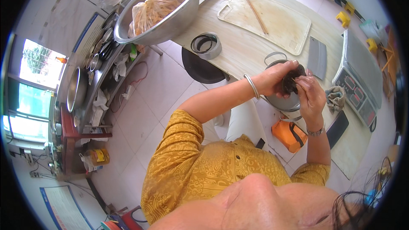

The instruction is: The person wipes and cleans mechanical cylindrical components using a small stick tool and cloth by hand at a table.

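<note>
My left hand (278,75) holds a dark round disc (289,81) with small holes in it, tilted up on its edge. The fingertips of my right hand (310,91) press against the disc's face and pinch what looks like a thin stick, too small to make out. Just below both hands is a round metal pot (282,103) with looped handles, partly hidden by them. To the right of my right hand lies a crumpled grey cloth (335,98). A cleaver blade (317,58) rests flat on the table beyond my hands.
The table holds a cutting board (284,28) with chopsticks (257,16), a metal ring (212,48), a digital scale (358,80) and a dark flat object (338,129). A steel basin (179,22) holds a bagged food. A black stool (203,70) and an orange bag (284,134) are lower.
</note>
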The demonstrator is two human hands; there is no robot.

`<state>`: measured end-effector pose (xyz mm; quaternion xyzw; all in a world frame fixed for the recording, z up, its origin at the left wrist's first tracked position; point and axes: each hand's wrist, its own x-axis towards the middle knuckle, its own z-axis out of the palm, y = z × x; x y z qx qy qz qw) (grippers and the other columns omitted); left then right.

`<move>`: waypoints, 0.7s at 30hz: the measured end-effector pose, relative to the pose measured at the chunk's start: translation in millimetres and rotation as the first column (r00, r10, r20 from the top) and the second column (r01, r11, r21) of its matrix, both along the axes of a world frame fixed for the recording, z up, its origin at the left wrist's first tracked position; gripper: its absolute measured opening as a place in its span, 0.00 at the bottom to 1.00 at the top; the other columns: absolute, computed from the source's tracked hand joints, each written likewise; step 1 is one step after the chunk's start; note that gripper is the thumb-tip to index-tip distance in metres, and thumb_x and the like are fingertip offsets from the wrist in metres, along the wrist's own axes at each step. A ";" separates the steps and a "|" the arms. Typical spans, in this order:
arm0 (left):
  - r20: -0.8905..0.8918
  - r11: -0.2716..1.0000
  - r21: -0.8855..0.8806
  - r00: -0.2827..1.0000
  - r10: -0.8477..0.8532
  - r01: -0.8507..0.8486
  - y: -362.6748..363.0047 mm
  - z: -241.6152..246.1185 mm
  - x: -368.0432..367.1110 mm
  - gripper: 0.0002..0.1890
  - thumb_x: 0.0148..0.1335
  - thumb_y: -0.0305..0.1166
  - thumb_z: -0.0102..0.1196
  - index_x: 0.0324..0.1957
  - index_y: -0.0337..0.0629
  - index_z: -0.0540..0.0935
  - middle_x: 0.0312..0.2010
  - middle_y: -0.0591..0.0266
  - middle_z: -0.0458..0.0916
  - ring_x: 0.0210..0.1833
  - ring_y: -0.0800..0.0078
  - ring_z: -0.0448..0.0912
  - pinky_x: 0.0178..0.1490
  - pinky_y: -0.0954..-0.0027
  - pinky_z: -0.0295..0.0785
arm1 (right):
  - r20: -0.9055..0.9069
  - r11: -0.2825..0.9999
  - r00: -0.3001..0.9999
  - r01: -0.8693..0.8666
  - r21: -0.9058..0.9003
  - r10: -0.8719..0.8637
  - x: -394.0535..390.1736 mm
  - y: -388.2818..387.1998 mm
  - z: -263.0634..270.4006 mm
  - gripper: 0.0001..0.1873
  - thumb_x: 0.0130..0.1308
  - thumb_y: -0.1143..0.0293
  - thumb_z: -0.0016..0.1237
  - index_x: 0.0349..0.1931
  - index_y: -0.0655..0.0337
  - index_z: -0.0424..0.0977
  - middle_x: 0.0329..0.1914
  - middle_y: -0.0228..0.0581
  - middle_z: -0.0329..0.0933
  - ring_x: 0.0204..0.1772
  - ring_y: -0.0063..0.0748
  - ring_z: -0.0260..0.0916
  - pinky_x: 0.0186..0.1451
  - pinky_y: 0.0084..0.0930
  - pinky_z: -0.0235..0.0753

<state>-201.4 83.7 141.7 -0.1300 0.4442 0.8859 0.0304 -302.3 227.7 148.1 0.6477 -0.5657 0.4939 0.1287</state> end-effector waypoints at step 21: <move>-0.084 0.971 0.221 0.994 -0.072 0.089 -7.3 -11.4 -1.3 0.32 0.63 0.65 0.39 0.46 0.45 0.77 0.31 0.60 0.79 0.17 0.72 0.70 0.14 0.78 0.58 | 0.103 0.998 0.993 0.047 0.028 -0.050 -9.5 6.2 -13.8 0.08 0.56 0.81 0.57 0.37 0.63 0.79 0.37 0.40 0.81 0.41 0.40 0.77 0.53 0.32 0.74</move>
